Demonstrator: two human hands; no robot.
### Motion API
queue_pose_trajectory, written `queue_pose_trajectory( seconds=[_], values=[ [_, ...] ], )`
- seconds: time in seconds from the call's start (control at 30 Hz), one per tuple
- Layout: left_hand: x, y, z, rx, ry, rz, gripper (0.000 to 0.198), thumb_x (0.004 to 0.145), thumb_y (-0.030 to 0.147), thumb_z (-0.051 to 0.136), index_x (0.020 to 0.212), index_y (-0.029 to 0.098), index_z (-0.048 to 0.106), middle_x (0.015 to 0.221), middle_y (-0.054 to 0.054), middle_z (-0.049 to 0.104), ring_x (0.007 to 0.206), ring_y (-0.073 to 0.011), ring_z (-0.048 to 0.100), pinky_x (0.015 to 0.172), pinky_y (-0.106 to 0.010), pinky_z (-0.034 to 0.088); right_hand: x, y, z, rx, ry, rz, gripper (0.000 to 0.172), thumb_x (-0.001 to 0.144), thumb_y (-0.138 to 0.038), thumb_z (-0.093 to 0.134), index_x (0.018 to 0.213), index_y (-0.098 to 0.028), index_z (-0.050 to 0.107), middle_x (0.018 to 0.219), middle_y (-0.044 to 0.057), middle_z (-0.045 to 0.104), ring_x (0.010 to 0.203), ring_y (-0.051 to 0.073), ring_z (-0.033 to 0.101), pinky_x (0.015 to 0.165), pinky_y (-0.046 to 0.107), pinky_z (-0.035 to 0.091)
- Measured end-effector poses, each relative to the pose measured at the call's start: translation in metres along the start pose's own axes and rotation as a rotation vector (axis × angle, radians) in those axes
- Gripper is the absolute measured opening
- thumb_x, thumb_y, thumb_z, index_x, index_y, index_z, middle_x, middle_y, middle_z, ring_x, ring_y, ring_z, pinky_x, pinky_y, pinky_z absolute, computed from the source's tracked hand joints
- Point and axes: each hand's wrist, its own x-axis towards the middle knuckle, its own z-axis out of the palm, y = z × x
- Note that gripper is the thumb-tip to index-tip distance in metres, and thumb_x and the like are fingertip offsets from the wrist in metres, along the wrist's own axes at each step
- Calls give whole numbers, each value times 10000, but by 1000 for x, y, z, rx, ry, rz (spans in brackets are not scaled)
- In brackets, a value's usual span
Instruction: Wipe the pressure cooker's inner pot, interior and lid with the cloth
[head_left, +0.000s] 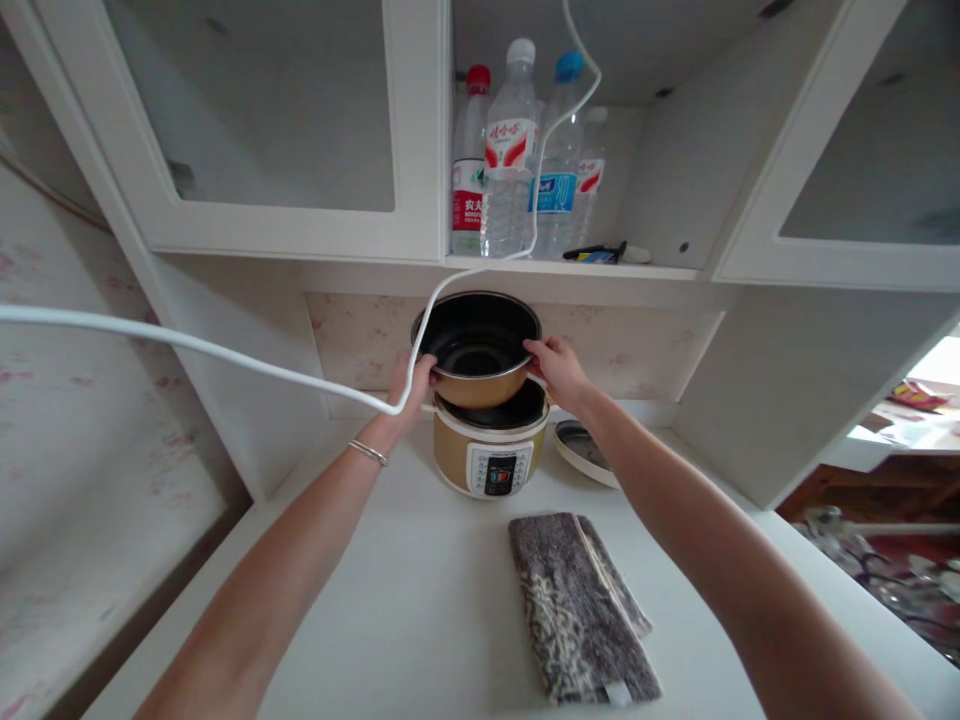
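Observation:
Between my two hands is the inner pot (480, 388), dark inside and gold outside, tilted so its opening faces me. My left hand (415, 385) grips its left rim, and my right hand (556, 370) grips the right rim. Just below it stands the gold and white electric cooker (450, 450), its dark opening partly hidden by the pot. Whether the pot touches the cooker I cannot tell. To the cooker's right, a round lid (581, 452) lies on the counter, partly behind my right forearm.
A folded grey patterned towel (577, 610) lies on the white counter (405, 600) in front of the cooker. Several plastic bottles (510, 170) stand in the open cabinet overhead. A white cable (300, 378) crosses in front of my left hand and the pot.

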Motion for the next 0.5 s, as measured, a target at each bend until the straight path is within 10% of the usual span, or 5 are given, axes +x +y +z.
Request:
queue_pose_trajectory(
  seconds=[0.23, 0.5],
  values=[
    [-48, 35, -85, 121, 248, 197, 241, 736, 297, 655, 777, 207, 435, 645, 60, 451, 571, -100, 474, 539, -220, 363, -58, -6, 59, 230, -268, -1, 349, 788, -425, 706, 792, -236, 412, 588, -78, 539, 523, 100, 561, 557, 240, 490],
    [-116, -4, -173, 41, 422, 57, 297, 700, 297, 690, 746, 205, 411, 689, 68, 430, 604, -81, 438, 570, -204, 363, -108, 32, 126, 238, -472, 116, 367, 767, -454, 718, 728, -232, 429, 567, -68, 538, 501, 109, 553, 537, 250, 485]
  ],
)
